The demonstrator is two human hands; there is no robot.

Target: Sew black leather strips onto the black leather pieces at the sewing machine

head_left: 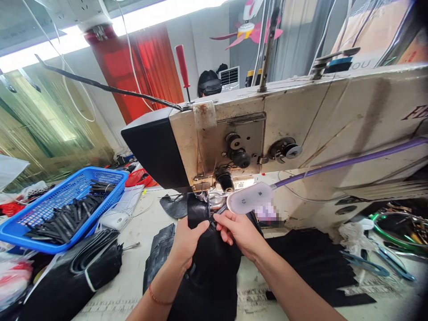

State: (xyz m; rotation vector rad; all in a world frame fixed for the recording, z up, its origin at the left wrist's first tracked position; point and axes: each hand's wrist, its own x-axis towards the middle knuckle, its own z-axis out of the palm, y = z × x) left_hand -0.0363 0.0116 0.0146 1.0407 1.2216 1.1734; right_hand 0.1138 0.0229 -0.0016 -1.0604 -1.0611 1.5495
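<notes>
Black fabric (210,267) lies on the table (140,249), its top edge tucked under the presser foot (203,196) of a worn sewing machine (301,120). The left hand (187,238) is closed on the fabric's left fold, and the right hand (239,232) pinches its edge just beside the foot. A blue basket (67,200) of black strips (63,220) sits well to the left.

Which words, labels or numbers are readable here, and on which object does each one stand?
"OU": on the box behind the sewing machine, partly hidden.
"FE": red letters on the sewing machine, cut off at the picture's edge.
Print on the table near the front edge: too blurred to read.
</notes>
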